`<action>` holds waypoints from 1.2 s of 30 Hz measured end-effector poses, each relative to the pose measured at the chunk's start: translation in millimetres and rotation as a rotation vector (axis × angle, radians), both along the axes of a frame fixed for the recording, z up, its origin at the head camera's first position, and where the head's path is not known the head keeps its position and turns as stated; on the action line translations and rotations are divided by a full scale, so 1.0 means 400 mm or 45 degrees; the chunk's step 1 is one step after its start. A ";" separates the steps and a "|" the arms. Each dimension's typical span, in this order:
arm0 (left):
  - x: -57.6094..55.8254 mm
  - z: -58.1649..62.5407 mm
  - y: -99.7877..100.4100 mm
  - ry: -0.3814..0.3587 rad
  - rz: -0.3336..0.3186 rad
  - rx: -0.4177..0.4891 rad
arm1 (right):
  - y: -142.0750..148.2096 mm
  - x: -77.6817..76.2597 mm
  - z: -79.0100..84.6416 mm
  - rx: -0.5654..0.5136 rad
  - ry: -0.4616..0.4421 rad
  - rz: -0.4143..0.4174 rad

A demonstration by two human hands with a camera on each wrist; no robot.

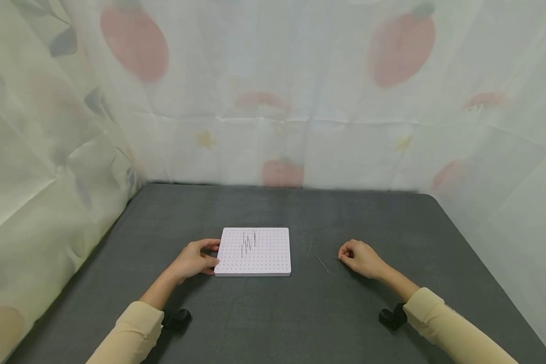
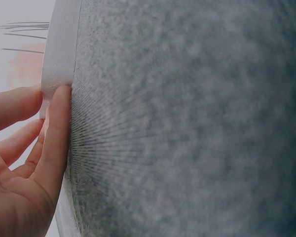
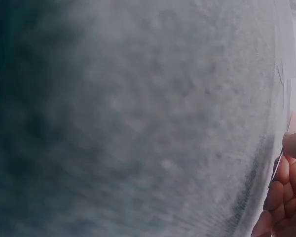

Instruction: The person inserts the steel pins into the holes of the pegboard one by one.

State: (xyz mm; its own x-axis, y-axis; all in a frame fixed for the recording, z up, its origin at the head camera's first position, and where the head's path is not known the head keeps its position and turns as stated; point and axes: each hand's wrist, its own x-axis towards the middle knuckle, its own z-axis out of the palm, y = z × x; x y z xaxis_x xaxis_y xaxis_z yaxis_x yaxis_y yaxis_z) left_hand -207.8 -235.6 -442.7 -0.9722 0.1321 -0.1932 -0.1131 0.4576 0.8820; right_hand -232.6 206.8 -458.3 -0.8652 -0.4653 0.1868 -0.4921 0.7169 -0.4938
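A white board with a grid of small holes (image 1: 268,255) lies flat on the table. Several thin metal needles (image 1: 247,243) stand in its upper left part; the left wrist view shows the needles (image 2: 24,35) jutting from its face. My left hand (image 1: 192,260) grips the board's left edge between thumb and fingers. To the right of the board, my right hand (image 1: 363,259) is low over the table, fingers curled. In the right wrist view it pinches a thin needle (image 3: 278,168) between thumb and fingers. Two loose needles (image 1: 322,263) lie between board and right hand.
The table has a dark grey top (image 1: 273,313). Pale curtains (image 1: 273,76) printed with fruit hang behind it and along its sides. A black device (image 1: 176,320) is worn at the left wrist, and another black device (image 1: 393,317) at the right.
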 end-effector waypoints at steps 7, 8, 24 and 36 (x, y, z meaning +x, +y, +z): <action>-0.002 -0.001 -0.002 -0.010 0.003 0.011 | -0.005 -0.001 0.020 -0.118 0.023 0.028; -0.002 -0.001 -0.002 -0.012 0.003 0.012 | -0.005 -0.002 0.021 -0.135 0.034 0.038; 0.000 0.001 -0.002 -0.014 -0.006 0.018 | -0.041 -0.017 0.041 -0.116 -0.090 -0.042; 0.000 -0.001 0.000 -0.002 -0.002 0.011 | -0.103 -0.029 0.061 -0.150 -0.122 -0.029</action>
